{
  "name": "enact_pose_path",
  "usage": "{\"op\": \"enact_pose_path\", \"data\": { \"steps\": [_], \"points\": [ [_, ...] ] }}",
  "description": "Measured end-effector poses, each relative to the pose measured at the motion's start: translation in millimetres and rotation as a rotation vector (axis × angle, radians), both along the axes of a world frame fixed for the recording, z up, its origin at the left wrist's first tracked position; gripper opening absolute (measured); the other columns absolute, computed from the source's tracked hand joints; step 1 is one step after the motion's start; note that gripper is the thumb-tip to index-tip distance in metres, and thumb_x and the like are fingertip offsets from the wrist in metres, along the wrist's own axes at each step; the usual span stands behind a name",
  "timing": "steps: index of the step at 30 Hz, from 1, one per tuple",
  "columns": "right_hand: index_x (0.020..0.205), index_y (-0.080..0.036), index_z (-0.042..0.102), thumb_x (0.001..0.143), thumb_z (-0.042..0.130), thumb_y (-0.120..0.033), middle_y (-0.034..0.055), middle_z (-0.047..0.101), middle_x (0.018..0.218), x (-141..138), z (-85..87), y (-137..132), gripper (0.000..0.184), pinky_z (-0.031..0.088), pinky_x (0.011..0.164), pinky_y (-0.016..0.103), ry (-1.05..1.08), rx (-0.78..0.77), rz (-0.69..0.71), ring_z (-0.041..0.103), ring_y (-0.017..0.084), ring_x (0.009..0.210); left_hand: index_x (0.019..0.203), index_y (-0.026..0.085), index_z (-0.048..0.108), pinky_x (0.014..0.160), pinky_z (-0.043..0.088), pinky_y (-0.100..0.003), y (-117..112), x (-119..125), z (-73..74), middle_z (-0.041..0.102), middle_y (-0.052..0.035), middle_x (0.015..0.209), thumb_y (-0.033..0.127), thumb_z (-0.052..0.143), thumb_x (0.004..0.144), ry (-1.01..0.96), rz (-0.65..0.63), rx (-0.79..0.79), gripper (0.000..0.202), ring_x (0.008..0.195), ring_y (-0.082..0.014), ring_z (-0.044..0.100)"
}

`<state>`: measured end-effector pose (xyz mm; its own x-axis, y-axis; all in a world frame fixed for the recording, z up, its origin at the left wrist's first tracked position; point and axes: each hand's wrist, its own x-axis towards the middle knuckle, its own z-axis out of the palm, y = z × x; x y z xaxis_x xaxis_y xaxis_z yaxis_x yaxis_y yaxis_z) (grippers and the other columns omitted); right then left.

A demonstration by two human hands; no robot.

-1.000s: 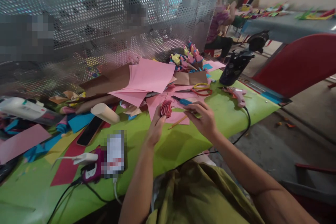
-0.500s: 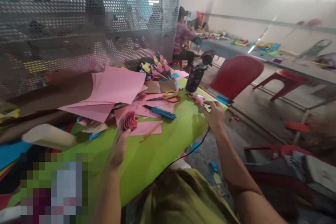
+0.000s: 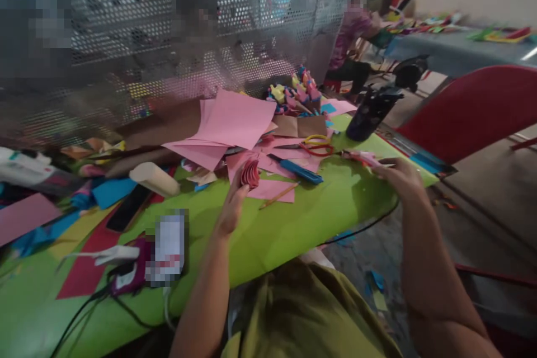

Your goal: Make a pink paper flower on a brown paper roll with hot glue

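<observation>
Changed: the right hand [image 3: 401,179] has quit the blue utility knife [image 3: 298,169], which now lies just beyond the pencil [image 3: 279,196], and has closed its fingers on the pink glue gun [image 3: 363,157]. The tool in use therefore differs. The left hand [image 3: 233,206], fingers curled, retains the pleated red paper [image 3: 250,174] over the green table [image 3: 262,240].
</observation>
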<state>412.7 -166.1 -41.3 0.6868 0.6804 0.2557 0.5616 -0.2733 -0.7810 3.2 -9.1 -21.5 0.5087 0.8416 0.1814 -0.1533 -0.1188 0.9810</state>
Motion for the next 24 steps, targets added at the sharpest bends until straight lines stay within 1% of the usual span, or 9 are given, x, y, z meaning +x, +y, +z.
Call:
{"op": "enact_pose_path", "data": {
  "steps": [1,3,6,10,13,15,18,21,24],
  "points": [
    [0.078,-0.016,0.072,0.074,0.076,-0.035,0.0035,0.061,0.046,-1.9,4.2,-2.3,0.02,0.031,0.045,0.031,0.101,-0.035,0.013,0.051,0.015,0.04,0.146,0.029,0.051,0.119,0.038,-0.047,-0.9,-0.4,0.5,0.053,-0.0052,0.155,0.037,0.052,0.093,-0.003,0.007,0.002,0.053,0.145,-0.028,0.045],
    [0.081,-0.016,0.075,0.071,0.079,-0.03,0.0031,0.061,0.049,-10.4,15.1,-7.8,0.017,0.03,0.045,0.03,0.432,-0.051,0.001,0.051,0.014,0.043,0.145,0.029,0.053,0.12,0.037,-0.047,-3.3,-1.5,3.4,0.056,-0.005,0.151,0.038,0.051,0.094,-0.001,-0.003,0.021,0.052,0.145,-0.0275,0.045],
    [0.087,-0.018,0.078,0.065,0.083,-0.024,0.0058,0.065,0.058,-26.5,27.1,-14.0,0.023,0.029,0.044,0.03,0.736,0.072,0.099,0.055,0.013,0.048,0.145,0.03,0.054,0.121,0.035,-0.045,-6.5,-2.1,10.2,0.06,-0.0053,0.146,0.038,0.05,0.095,0.013,-0.03,0.055,0.051,0.146,-0.0265,0.043],
    [0.089,-0.02,0.077,0.06,0.081,-0.022,0.0101,0.069,0.073,-48.1,25.0,-13.7,0.029,0.026,0.042,0.031,0.773,0.307,0.201,0.054,0.013,0.051,0.145,0.027,0.054,0.118,0.039,-0.045,-8.1,-1.2,14.6,0.058,-0.007,0.149,0.04,0.051,0.095,0.017,-0.037,0.041,0.052,0.145,-0.0278,0.045],
    [0.092,-0.018,0.074,0.069,0.074,-0.029,0.0128,0.07,0.076,-70.3,20.3,-8.8,0.025,0.026,0.041,0.031,0.796,0.229,0.403,0.05,0.013,0.048,0.145,0.027,0.053,0.119,0.037,-0.044,-6.9,-0.9,12.5,0.052,-0.0067,0.155,0.042,0.051,0.095,0.013,-0.039,0.026,0.052,0.145,-0.0277,0.044],
    [0.091,-0.02,0.07,0.072,0.073,-0.034,0.0103,0.07,0.075,-88.3,21.7,-4.9,0.025,0.034,0.042,0.031,0.77,0.207,0.465,0.054,0.015,0.05,0.145,0.028,0.053,0.12,0.035,-0.045,-5.9,-0.8,10.8,0.05,-0.0059,0.157,0.043,0.051,0.096,0.026,-0.033,0.026,0.051,0.146,-0.0273,0.044],
    [0.09,-0.022,0.065,0.071,0.074,-0.04,0.0069,0.073,0.079,-114.9,31.5,0.4,0.028,0.043,0.046,0.03,0.716,0.205,0.501,0.058,0.017,0.053,0.143,0.029,0.055,0.12,0.035,-0.047,-5.3,0.1,10.3,0.051,-0.0051,0.156,0.044,0.05,0.097,0.053,-0.019,0.019,0.049,0.145,-0.0277,0.044],
    [0.082,-0.02,0.068,0.068,0.079,-0.04,0.0076,0.075,0.079,-134.8,45.1,5.0,0.027,0.042,0.045,0.028,0.743,0.133,0.612,0.053,0.014,0.05,0.143,0.029,0.055,0.12,0.036,-0.048,-6.2,1.3,11.7,0.052,-0.0056,0.155,0.047,0.05,0.096,0.047,-0.017,0.021,0.051,0.145,-0.029,0.044],
    [0.077,-0.019,0.072,0.068,0.08,-0.047,0.0076,0.075,0.073,-148.9,55.8,9.6,0.031,0.04,0.044,0.027,0.785,0.096,0.705,0.052,0.014,0.05,0.143,0.028,0.055,0.121,0.035,-0.049,-7.3,1.6,12.9,0.055,-0.0066,0.152,0.046,0.048,0.096,0.074,-0.022,0.08,0.05,0.146,-0.0299,0.043]
  ]
}}
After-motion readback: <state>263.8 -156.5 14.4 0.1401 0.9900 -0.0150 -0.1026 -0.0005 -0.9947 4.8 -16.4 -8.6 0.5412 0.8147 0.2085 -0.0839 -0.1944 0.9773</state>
